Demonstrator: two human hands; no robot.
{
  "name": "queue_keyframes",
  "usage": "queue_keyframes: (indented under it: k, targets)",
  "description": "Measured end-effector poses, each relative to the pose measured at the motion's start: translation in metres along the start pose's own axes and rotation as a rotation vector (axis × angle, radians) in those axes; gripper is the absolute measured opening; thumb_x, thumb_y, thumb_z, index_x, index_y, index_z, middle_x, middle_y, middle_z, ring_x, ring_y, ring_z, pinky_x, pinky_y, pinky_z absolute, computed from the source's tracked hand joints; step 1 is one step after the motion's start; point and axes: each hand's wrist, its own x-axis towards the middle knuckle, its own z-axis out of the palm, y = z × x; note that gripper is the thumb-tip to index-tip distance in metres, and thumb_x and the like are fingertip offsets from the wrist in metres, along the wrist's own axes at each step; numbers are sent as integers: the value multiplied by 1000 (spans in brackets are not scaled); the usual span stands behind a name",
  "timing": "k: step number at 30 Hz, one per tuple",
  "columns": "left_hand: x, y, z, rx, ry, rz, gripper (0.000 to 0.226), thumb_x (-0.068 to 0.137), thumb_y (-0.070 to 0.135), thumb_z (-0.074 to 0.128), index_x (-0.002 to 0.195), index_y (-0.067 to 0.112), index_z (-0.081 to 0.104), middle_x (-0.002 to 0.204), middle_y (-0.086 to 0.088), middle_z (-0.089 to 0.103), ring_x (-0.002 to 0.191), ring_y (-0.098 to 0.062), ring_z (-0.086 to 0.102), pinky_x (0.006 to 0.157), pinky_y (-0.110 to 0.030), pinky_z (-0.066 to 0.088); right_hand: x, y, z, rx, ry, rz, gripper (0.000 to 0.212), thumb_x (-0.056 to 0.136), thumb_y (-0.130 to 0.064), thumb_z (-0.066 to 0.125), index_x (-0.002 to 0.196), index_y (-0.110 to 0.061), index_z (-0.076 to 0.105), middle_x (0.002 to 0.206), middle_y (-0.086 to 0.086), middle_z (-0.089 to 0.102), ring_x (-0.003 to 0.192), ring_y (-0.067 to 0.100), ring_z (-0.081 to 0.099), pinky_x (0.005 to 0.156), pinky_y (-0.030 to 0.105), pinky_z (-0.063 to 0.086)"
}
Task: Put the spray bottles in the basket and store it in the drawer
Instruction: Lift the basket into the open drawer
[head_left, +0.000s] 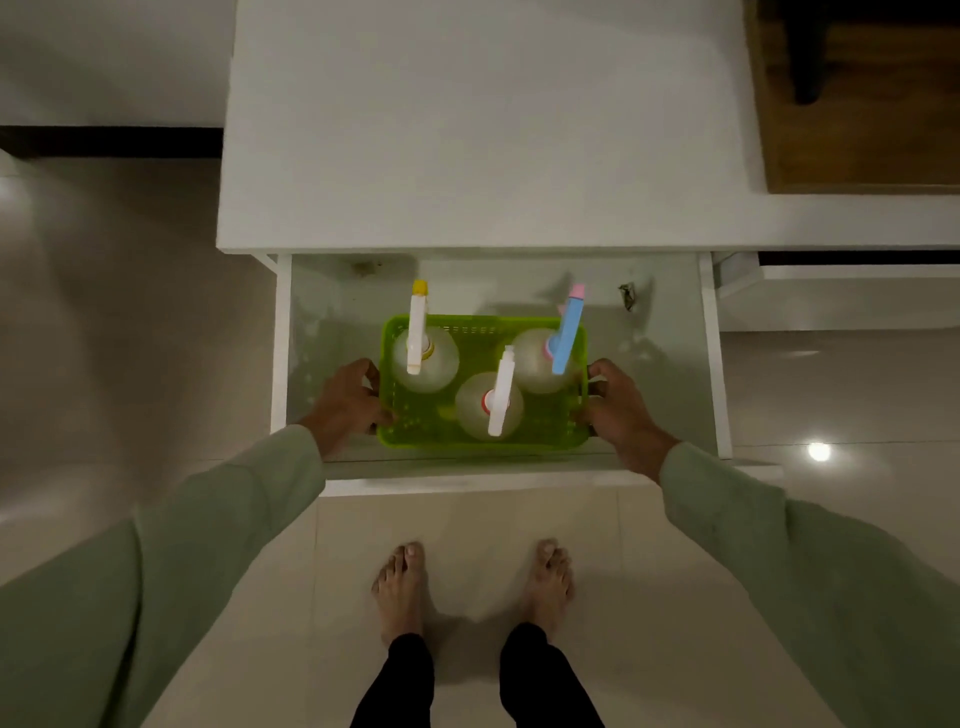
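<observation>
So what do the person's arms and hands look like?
Both arms wear long, loose sleeves in pale green: the left sleeve and the right sleeve both end at the wrists. The left hand and right hand are bare, with no gloves. No rings or watch can be made out in this dim light.

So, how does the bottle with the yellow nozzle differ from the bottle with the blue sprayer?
The yellow-nozzle bottle stands at the green basket's back left; the blue-sprayer bottle stands at the back right. The first has a white sprayer pointing straight back; the second's leans right. Both have pale, rounded bodies and stand upright.
</observation>
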Motion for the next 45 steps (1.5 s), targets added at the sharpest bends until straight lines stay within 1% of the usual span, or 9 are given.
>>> queue_keyframes:
  k: [14, 19, 24, 27, 31, 33, 36, 40, 45]
  targets:
    - [62, -33, 36, 105, -58, -120, 41, 72, -17, 72, 94, 7, 47, 105, -28, 58, 84, -36, 60, 44, -29, 54, 64, 28, 22, -229, 74, 109, 14, 83, 0, 63, 96, -1, 57, 98, 29, 68, 70, 31, 61, 67, 60, 61]
    - [69, -42, 44, 46, -57, -169, 36, 78, -12, 68, 100, 6, 45, 109, -26, 57, 88, -34, 59, 61, -38, 55, 71, 35, 23, -196, 43, 133, 9, 88, -5, 60, 97, -7, 57, 101, 29, 69, 75, 33, 64, 70, 54, 62]
    - [55, -36, 33, -92, -19, -211, 44, 84, -3, 67, 123, 2, 47, 101, -22, 57, 83, -31, 58, 69, -39, 52, 66, 32, 17, -127, -20, 206, 37, 89, -1, 57, 124, -9, 54, 114, 21, 65, 86, 29, 60, 70, 34, 50]
    - [20, -20, 19, -97, 112, -114, 43, 85, 2, 67, 125, 4, 52, 109, -18, 60, 89, -25, 55, 75, -36, 47, 41, 18, 10, 29, 104, 162, 38, 89, 6, 52, 124, -8, 57, 111, 14, 60, 88, 26, 55, 63, 29, 44]
    - [-66, -2, 3, -418, 192, 32, 30, 88, 1, 64, 118, 6, 60, 115, -11, 64, 104, -23, 61, 92, -38, 50, -29, -2, -2, 305, 274, 12, 38, 84, 11, 57, 115, -11, 63, 111, 8, 64, 94, 21, 59, 80, 33, 48]
    - [-109, -1, -1, -625, 195, 45, 26, 91, 4, 62, 116, 5, 62, 115, -12, 68, 105, -24, 66, 94, -38, 53, -71, -3, -6, 373, 424, -75, 35, 85, 10, 61, 113, -11, 65, 113, 4, 67, 103, 16, 62, 89, 23, 50]
    - [-157, -15, 6, -857, 296, -38, 11, 94, 9, 59, 103, 12, 64, 114, -13, 70, 105, -27, 69, 93, -38, 54, -126, 12, -8, 409, 674, -116, 30, 88, 1, 64, 116, -10, 60, 115, 1, 61, 104, 10, 58, 83, 8, 49]
    - [-181, -39, 27, -1026, 475, -226, 19, 97, 16, 55, 115, 13, 58, 125, -12, 62, 114, -27, 63, 95, -40, 53, -153, 47, -2, 647, 771, 143, 26, 97, -19, 62, 118, -17, 47, 117, 3, 51, 104, 18, 53, 87, 28, 48]
    - [-171, -43, 50, -1115, 325, -282, 54, 99, 43, 49, 148, 24, 35, 146, -4, 44, 126, -27, 52, 110, -52, 42, -149, 58, 3, 1045, 431, 403, 51, 100, -54, 47, 143, -28, 38, 138, 11, 49, 126, 35, 55, 102, 54, 50]
